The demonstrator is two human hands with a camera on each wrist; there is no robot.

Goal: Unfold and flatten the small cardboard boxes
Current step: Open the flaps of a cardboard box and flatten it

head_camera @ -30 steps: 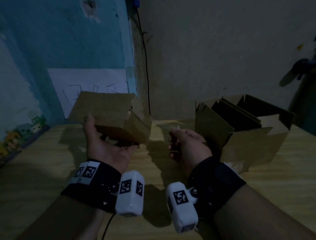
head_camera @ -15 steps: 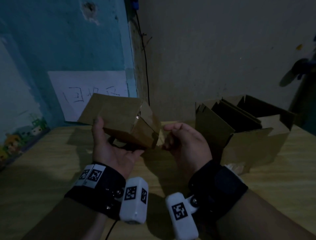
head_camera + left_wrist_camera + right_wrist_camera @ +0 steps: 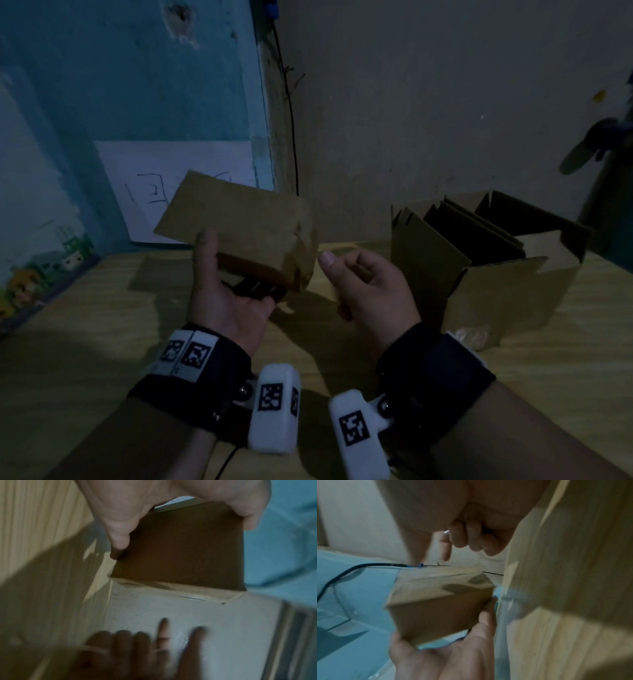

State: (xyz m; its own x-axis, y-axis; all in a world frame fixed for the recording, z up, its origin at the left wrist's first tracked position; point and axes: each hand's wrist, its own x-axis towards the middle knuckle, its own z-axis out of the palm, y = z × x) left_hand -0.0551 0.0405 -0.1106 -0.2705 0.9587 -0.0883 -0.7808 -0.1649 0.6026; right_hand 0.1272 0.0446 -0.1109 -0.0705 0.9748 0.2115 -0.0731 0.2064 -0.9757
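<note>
A small closed brown cardboard box [image 3: 246, 233] is held up over the table by my left hand [image 3: 234, 274], thumb on its near face and fingers underneath. The left wrist view shows that grip on the box [image 3: 185, 555]. Glossy tape covers its right end [image 3: 301, 246]. My right hand [image 3: 342, 270] hovers just right of that end without touching it, thumb pointing at the box and the other fingers curled. In the right wrist view a small bright glint [image 3: 446, 531] shows among the curled fingers [image 3: 462, 536], above the box [image 3: 440, 609]. What the glint is I cannot tell.
A bigger open carton [image 3: 479, 284] stands at the right on the wooden table [image 3: 85, 342], with flat cardboard sheets [image 3: 472, 233] upright inside. Crumpled clear plastic [image 3: 472, 337] lies at its foot. Walls close off the back, with a white paper sheet [image 3: 164, 171] and a black cable [image 3: 291, 120].
The left hand raised and tilted the box. My right hand, holding a thin thing a second ago, reached the taped end and has since drawn back slightly to the right.
</note>
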